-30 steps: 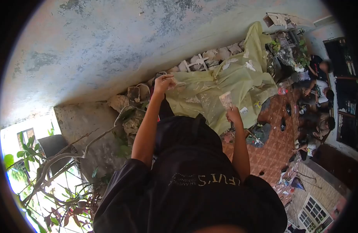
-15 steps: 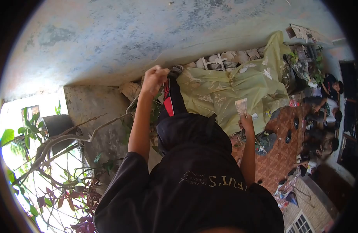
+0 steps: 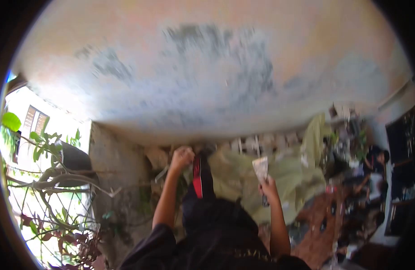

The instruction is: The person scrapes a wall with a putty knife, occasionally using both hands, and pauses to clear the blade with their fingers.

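Observation:
My right hand point(image 3: 268, 186) is closed round the handle of a putty knife point(image 3: 260, 168). Its broad, pale, smeared blade points up toward the wall point(image 3: 216, 90), apart from it. To the left, my left hand point(image 3: 183, 155) is raised near the foot of the wall with its fingers curled in. Whether anything sits inside those fingers is too blurred to tell. Between my arms is my leg in black trousers with a red stripe point(image 3: 197, 180). The wall's paint is patchy, with grey areas showing through.
A yellowish plastic sheet point(image 3: 234, 180) covers a heap along the wall, with rubble point(image 3: 279, 141) behind it. Branches and a dark pot point(image 3: 74, 157) are at left, beside a concrete block point(image 3: 117, 166). Several people point(image 3: 374, 184) sit at right near reddish floor tiles point(image 3: 318, 229).
My view has tilted up, so more wall shows and both hands appear lower. My right hand, still holding the putty knife, is closer to my left hand. The picture is blurrier.

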Tool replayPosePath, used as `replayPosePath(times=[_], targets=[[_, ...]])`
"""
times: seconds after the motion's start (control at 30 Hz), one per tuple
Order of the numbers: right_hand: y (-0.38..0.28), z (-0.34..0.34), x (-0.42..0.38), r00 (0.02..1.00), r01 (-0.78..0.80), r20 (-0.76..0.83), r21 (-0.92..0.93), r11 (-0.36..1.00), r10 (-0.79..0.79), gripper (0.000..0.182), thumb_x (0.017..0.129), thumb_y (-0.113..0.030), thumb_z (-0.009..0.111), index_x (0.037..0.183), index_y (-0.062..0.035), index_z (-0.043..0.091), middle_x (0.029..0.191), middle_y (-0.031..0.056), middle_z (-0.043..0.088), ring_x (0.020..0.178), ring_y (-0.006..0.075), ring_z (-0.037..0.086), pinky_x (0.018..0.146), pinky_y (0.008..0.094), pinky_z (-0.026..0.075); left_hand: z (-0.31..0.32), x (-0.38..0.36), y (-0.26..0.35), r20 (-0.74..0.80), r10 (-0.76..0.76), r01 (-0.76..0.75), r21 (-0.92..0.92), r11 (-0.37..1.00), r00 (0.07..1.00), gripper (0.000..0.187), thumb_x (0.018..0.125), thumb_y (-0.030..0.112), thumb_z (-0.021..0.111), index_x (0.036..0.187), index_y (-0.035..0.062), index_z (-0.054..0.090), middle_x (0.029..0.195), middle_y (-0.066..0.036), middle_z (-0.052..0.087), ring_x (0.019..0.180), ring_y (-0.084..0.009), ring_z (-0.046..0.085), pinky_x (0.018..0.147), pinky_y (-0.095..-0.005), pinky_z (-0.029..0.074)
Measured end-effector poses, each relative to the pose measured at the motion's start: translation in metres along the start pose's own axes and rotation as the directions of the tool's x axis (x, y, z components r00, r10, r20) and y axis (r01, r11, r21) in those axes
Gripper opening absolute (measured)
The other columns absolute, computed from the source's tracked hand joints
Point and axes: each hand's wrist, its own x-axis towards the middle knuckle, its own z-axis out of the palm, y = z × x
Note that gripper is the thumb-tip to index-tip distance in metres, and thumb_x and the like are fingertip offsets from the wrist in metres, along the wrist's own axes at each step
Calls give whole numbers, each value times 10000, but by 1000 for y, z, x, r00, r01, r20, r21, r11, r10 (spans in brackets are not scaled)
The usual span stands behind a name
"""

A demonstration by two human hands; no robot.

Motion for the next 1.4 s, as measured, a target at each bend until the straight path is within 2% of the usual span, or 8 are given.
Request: replayPosePath(times=[0.13,0.4,0.5,0.57,0.7,0.73,0.83,1.4], targets=[[-106,39,22,956,203,182,149,968,-229,135,920,-134,458,986,-17,458,623,53,499,494,117,497,445,271,392,30,16,52,-58,22,-26,-72,997,998,295,903,224,525,1062,-23,555,840,-79,637,768,-139,614,630,-244,459],[-249,146,18,847,64,476,349,935,-236,176,949,-232,445,1028,-74,441,633,23,451,457,72,389,411,228,329,81,7,176,62,107,-78,-361,929,992,500,921,395,474,1201,-19,460,1008,-131,595,972,-192,575,822,-323,467],[-275,182,16,798,231,481,313,921,-363,209,962,-278,419,1015,-80,458,633,8,456,442,61,379,385,217,313,77,13,217,28,115,-103,-277,955,993,430,927,390,446,1111,3,491,901,-85,582,802,-145,588,668,-272,490],[-301,200,17,682,523,371,353,775,-630,249,966,-305,407,1004,-68,471,640,2,468,437,55,391,376,230,332,72,21,242,-15,144,-143,-262,954,989,326,931,359,440,998,49,515,817,-34,551,665,-95,544,484,-222,434],[-369,208,22,679,652,240,237,720,-694,325,964,-320,396,1027,-19,501,773,55,534,640,117,503,546,269,412,75,53,295,-105,401,-400,-474,785,910,294,934,338,451,970,59,537,792,-28,560,676,-96,543,506,-227,432],[-384,210,21,724,637,183,192,747,-665,369,966,-320,382,1029,14,525,885,110,579,815,173,567,691,297,450,76,59,309,-125,407,-415,-477,775,905,295,936,339,452,970,59,541,797,-29,567,700,-97,544,541,-234,443],[-415,214,26,742,641,145,134,756,-655,410,966,-342,369,1036,27,532,919,142,593,846,199,580,724,313,453,85,88,332,-242,446,-508,-405,761,862,278,942,293,468,931,23,535,782,-19,567,676,-74,483,580,-242,421],[-448,214,62,644,743,62,185,643,-762,441,952,-354,383,970,46,568,896,197,615,850,250,598,741,345,454,97,130,358,-305,533,-614,-426,665,789,359,928,384,482,887,32,536,770,-18,551,681,-86,496,581,-240,419]])
